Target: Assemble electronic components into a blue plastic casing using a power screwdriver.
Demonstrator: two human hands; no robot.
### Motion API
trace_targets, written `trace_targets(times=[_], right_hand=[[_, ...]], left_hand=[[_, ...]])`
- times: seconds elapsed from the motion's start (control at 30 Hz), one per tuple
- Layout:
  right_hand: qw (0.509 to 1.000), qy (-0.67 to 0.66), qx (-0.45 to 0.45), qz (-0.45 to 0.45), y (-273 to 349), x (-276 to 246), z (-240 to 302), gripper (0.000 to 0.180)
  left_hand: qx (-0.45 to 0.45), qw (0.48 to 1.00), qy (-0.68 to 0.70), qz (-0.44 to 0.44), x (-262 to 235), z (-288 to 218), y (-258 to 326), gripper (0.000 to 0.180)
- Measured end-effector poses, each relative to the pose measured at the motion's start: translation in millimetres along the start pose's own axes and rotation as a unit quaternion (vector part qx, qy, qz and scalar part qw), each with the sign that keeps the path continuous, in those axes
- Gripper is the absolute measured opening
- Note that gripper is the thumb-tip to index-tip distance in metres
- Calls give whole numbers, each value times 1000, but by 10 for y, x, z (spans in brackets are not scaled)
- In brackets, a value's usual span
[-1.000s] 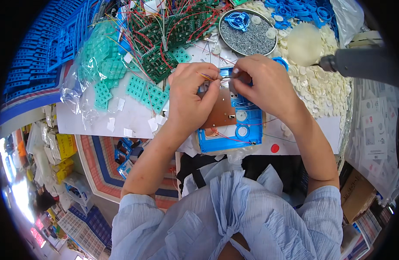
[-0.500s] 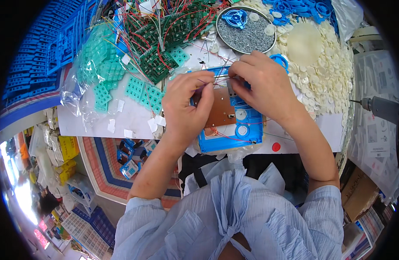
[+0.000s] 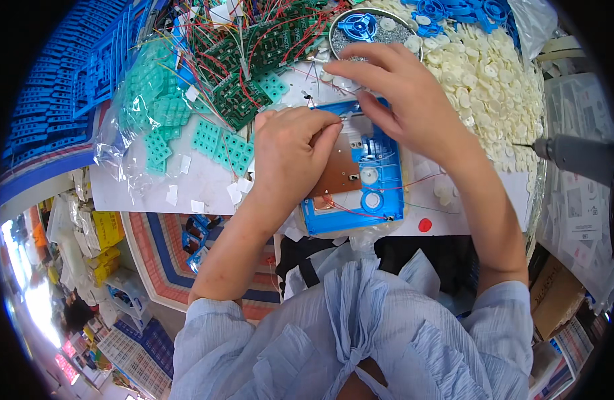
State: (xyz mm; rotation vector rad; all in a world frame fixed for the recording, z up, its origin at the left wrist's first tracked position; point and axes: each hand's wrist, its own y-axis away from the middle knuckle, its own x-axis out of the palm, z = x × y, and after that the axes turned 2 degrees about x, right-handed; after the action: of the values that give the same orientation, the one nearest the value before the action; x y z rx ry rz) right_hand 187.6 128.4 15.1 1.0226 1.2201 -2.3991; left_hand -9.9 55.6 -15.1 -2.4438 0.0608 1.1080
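A blue plastic casing (image 3: 385, 183) lies open in front of me, with a flat brown circuit board (image 3: 340, 175) and thin red wires in it. My left hand (image 3: 287, 150) is closed in a pinch over the board's upper part. What its fingertips hold is too small or hidden to name. Above the casing's upper right corner, my right hand (image 3: 417, 100) is raised with thumb and fingers apart and nothing visible between them. Just beyond it stands a round metal tray (image 3: 331, 41) of small screws, with a blue ring-shaped part (image 3: 357, 27) on top.
Green circuit boards (image 3: 239, 100) with tangled wires pile up at the far middle. Teal keypad sheets (image 3: 223, 147) lie left of my left hand. Cream plastic discs (image 3: 487, 87) heap up on the right, near a grey power screwdriver (image 3: 577, 157). Blue casings (image 3: 47, 93) are stacked far left.
My right hand has lifted away from the left, and its fingers have spread. The left hand stays pinched, shifted slightly right. Wires seen between the hands earlier no longer show there.
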Motion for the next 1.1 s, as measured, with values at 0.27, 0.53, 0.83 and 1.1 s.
trace_targets(times=[0.27, 0.53, 0.83, 1.1], right_hand=[[963, 156, -7, 219, -26, -84, 102, 11], [942, 200, -33, 266, -63, -248, 416, 5], [913, 172, -97, 357, 8, -125, 560, 11], [972, 44, 34, 228, 389, -177, 378, 15]], left_hand=[[17, 996, 35, -74, 45, -17, 17, 6], [-25, 995, 60, -74, 112, -28, 24, 7], [-23, 996, 63, -67, 145, 29, 24, 6], [2, 995, 72, -64, 159, 54, 51, 6]])
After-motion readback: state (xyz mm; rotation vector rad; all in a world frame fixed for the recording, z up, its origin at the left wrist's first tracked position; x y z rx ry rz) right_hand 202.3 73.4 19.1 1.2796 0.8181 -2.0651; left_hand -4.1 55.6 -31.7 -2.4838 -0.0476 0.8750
